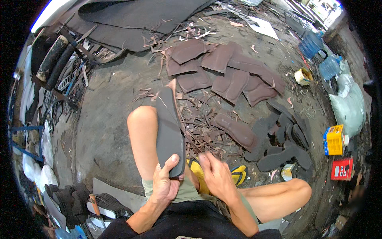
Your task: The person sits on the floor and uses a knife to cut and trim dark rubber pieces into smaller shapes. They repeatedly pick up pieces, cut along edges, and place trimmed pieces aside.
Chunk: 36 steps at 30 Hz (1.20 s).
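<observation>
One dark rubber sole [169, 131] lies along the raised knee [141, 119], its long axis running away from the body; the left hand [165, 185] clamps its near end with the thumb on top. The right hand [215, 175] (blurred, grip unclear) hovers just right of that end. Blue water bottles [318, 53] stand far beyond the knee, contents not visible.

A black shirt covers the torso — forearms bare. Olive-green shorts end above the knees — legs bare.
</observation>
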Available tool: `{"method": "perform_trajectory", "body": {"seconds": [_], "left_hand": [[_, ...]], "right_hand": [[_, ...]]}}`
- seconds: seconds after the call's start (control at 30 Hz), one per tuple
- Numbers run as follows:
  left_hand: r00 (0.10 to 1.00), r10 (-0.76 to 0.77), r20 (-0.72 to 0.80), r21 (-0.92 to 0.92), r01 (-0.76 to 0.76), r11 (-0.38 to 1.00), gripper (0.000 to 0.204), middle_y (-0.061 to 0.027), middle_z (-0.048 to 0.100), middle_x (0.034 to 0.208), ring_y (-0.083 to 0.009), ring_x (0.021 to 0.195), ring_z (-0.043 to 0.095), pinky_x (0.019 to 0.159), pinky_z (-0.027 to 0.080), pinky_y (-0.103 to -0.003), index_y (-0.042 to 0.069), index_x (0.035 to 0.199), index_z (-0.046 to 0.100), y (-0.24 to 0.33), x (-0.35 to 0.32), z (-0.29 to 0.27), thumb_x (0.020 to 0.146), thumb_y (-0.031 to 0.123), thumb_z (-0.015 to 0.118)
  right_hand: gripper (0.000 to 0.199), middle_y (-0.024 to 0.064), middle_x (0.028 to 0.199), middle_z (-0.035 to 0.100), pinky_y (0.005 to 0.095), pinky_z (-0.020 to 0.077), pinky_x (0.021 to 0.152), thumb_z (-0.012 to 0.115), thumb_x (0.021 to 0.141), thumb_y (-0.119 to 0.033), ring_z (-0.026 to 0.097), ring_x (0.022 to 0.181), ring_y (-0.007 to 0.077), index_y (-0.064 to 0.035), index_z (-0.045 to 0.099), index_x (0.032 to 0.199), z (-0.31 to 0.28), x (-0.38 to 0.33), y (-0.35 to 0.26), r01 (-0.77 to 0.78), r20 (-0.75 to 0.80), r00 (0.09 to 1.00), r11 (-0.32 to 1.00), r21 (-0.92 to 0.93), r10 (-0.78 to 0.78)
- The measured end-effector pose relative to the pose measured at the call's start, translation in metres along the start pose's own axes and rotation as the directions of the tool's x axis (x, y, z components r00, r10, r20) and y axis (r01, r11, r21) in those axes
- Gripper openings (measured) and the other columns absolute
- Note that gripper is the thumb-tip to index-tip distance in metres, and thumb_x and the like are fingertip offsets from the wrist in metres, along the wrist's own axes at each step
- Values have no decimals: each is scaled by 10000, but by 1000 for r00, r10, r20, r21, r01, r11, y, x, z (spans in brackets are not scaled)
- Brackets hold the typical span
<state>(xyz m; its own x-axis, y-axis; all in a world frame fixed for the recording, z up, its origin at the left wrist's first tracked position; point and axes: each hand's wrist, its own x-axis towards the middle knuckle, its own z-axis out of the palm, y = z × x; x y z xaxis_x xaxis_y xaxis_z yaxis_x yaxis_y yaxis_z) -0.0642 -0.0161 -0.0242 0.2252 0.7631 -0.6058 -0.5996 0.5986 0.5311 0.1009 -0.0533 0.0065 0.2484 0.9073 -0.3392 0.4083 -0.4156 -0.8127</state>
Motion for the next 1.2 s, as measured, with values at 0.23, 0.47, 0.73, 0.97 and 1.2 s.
{"method": "perform_trajectory", "body": {"seconds": [0.23, 0.47, 0.73, 0.97, 1.2], "left_hand": [[989, -137, 54, 136, 129, 982, 409, -34, 603, 904, -141, 656, 553, 535, 470, -298, 56, 1184, 582, 10, -24, -2, 931, 264, 826], [977, -185, 107, 411, 126, 903, 469, -50, 736, 1055, -137, 857, 686, 711, 570, -295, 14, 1258, 667, -4, -51, -22, 889, 198, 891], [984, -36, 177, 239, -8, 971, 358, -46, 741, 1044, -91, 882, 710, 759, 597, -255, 41, 1202, 672, 22, 23, -24, 1114, 384, 621], [949, -229, 218, 259, 170, 951, 336, -20, 744, 862, -91, 651, 688, 569, 577, -252, 55, 1065, 711, 37, 12, 6, 1094, 386, 659], [889, -297, 349, 392, 150, 908, 339, -13, 759, 917, -69, 732, 687, 656, 575, -233, 17, 1130, 740, 33, -6, 13, 1037, 343, 756]], "right_hand": [[416, 342, 862, 649, 614, 479, 725, 457, 1138, -405, 621, 917, 582, -13, 593, 1102, 33, 45, 37, 81, -144, 987, 996, 24, -77], [546, 82, 852, 683, 396, 537, 712, 479, 1131, -516, 663, 772, 208, -1, 647, 1071, 12, 105, 43, -180, 275, 961, 778, 602, 9], [435, 12, 952, 694, 294, 527, 761, 759, 1031, -348, 614, 852, 78, 16, 651, 1246, 9, -47, 38, -184, 334, 942, 887, 425, 35], [529, 218, 801, 642, 498, 510, 651, 514, 1111, -514, 663, 726, 435, -4, 652, 1147, 0, -85, 61, 47, -169, 983, 992, -117, -66], [520, 197, 817, 657, 490, 521, 647, 550, 1095, -521, 676, 728, 413, -12, 644, 1140, -31, -82, 53, 124, -168, 972, 963, -240, -167]]}}
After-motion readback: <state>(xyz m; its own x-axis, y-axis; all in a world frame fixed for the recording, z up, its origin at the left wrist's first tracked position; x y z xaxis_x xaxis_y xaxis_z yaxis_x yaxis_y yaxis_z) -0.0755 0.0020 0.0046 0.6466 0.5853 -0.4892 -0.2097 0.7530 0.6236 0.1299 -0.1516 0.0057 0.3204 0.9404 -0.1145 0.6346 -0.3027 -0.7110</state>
